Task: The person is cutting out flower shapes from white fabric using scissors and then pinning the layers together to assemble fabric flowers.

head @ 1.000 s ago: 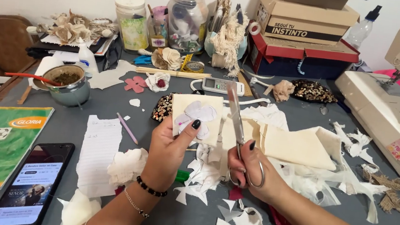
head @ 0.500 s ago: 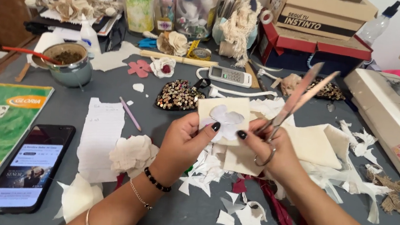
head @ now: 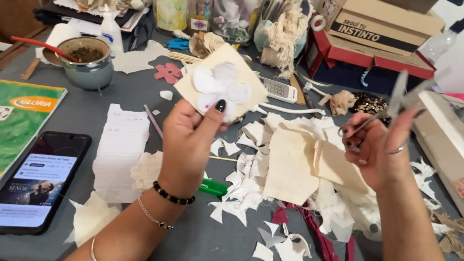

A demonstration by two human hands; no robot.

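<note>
Two hands work above the grey table's middle: the left hand (head: 189, 137) pinches a cream fabric square with a white flower shape (head: 222, 85) on it, raised; the right hand (head: 374, 153) grips blurred metal scissors (head: 399, 101). Cutting close round the petals, turning the fabric steadily, seems wisest.

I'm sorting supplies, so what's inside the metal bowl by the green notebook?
The bowl holds dark brown crumbly material, with a red-handled stick resting across its rim. Whatever lies below that surface is covered.
</note>
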